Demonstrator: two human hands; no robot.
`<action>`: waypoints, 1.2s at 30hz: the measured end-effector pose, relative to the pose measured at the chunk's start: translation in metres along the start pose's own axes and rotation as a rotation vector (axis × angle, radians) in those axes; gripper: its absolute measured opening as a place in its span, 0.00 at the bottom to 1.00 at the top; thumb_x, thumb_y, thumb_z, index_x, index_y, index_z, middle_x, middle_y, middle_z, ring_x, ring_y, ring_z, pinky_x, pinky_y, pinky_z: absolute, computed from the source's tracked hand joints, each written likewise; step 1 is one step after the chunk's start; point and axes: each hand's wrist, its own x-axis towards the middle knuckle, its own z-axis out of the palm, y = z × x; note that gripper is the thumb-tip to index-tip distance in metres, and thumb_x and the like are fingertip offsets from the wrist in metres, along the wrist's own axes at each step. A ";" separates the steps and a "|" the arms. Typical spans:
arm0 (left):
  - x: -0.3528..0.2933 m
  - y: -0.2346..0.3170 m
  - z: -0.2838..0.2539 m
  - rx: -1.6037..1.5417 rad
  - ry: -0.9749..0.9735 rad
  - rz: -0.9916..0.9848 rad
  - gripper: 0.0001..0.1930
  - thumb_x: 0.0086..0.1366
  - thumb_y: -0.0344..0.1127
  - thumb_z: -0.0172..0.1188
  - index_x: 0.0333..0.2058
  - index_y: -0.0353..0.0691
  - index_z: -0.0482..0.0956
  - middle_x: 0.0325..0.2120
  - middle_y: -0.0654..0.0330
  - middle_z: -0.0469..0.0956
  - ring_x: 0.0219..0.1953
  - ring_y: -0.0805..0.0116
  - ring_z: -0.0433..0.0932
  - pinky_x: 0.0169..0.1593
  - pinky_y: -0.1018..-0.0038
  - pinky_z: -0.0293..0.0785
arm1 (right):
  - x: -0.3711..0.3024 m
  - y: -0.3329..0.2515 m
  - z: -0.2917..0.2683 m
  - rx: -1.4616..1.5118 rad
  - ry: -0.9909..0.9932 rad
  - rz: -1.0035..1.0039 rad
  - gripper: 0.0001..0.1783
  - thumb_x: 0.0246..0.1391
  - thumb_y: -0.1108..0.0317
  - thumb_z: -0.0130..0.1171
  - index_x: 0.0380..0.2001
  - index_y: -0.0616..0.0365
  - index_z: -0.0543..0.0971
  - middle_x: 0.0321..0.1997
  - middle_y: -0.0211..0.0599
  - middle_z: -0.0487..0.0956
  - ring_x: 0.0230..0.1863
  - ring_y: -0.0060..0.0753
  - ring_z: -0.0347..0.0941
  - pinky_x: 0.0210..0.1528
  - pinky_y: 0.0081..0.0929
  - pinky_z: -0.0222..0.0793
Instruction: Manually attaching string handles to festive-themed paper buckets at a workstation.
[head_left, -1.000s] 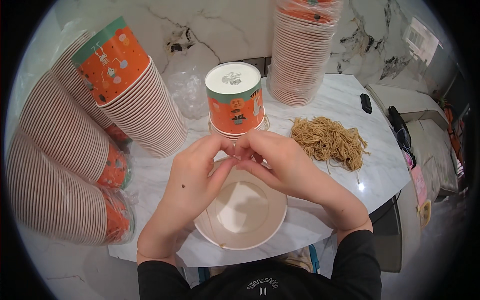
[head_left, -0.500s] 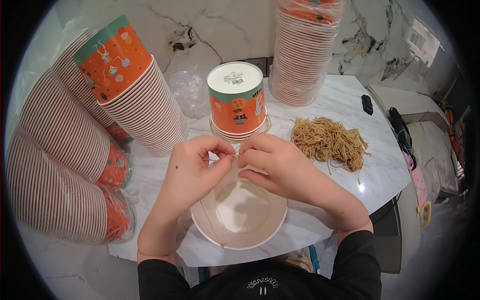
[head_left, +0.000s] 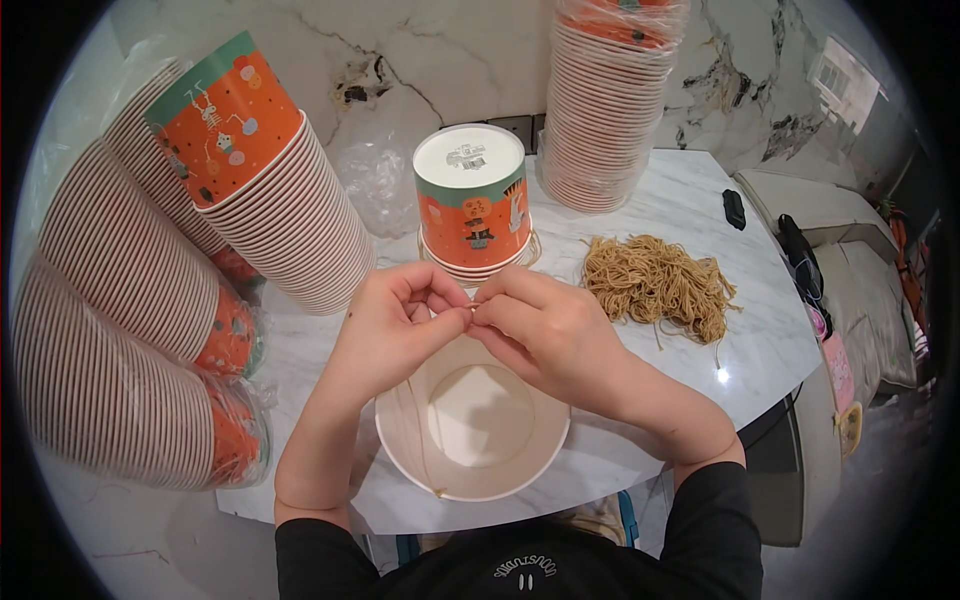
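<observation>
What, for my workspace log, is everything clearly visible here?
Table: one, white marbled, centre
Wall: one, white marbled, back
Open bucket: one, whitish inside, front centre
Thin string: one, tan, up from open bucket's near rim
Upturned buckets: short stack, orange and green, beyond open bucket
String bundle: one, tan, table's right
Nested stacks: four, orange with pale rims, left
Wrapped stack: one, orange with pale rims, back
Crumpled plastic: one, clear, left of upturned buckets
Small object: one, black, table's back right
Clutter: uncounted, mixed colours, far right
Shirt: one, black, lower edge
Left hand: one, bare, centre
Right hand: one, bare, centre
</observation>
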 end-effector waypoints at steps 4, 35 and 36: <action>0.001 -0.001 -0.001 0.015 -0.021 -0.013 0.03 0.62 0.24 0.66 0.35 0.33 0.81 0.27 0.68 0.81 0.26 0.90 0.72 0.29 0.88 0.66 | 0.001 -0.005 -0.005 0.031 -0.024 0.035 0.07 0.51 0.73 0.71 0.34 0.57 0.82 0.39 0.33 0.80 0.34 0.37 0.81 0.32 0.32 0.77; -0.002 0.000 0.016 0.117 0.180 0.174 0.05 0.59 0.25 0.66 0.34 0.37 0.80 0.25 0.73 0.76 0.19 0.90 0.54 0.24 0.83 0.52 | 0.005 0.002 -0.010 0.388 0.059 0.197 0.07 0.52 0.81 0.68 0.35 0.64 0.82 0.41 0.36 0.81 0.38 0.27 0.83 0.38 0.23 0.81; -0.002 -0.001 0.016 0.118 0.179 0.175 0.05 0.59 0.25 0.66 0.34 0.37 0.80 0.25 0.73 0.76 0.19 0.90 0.54 0.24 0.83 0.52 | 0.007 0.003 -0.011 0.478 0.059 0.246 0.05 0.54 0.81 0.67 0.35 0.66 0.82 0.41 0.37 0.81 0.40 0.26 0.83 0.41 0.22 0.82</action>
